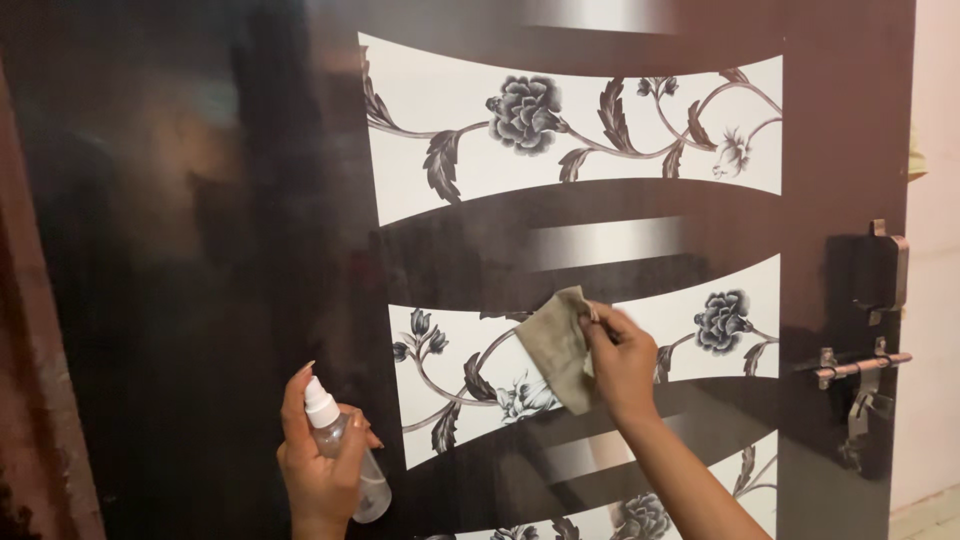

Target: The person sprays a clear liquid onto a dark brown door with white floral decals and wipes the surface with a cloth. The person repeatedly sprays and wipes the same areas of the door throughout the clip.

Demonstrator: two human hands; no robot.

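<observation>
Our right hand [622,362] is closed on a beige cloth [556,346] and presses it flat against the dark glossy door [200,250], on the middle one of its white flower-printed bands [450,385]. Our left hand [320,462] is wrapped around a small clear spray bottle [345,462] with a white nozzle, held upright just in front of the door, lower and to the left of the cloth. Near the door's right edge, well apart from the cloth, sit a metal bolt [860,368] and a dark latch plate [880,272].

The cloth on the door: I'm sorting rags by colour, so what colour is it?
The cloth in the right hand is dull beige-grey, plain; seen in the head view.
</observation>
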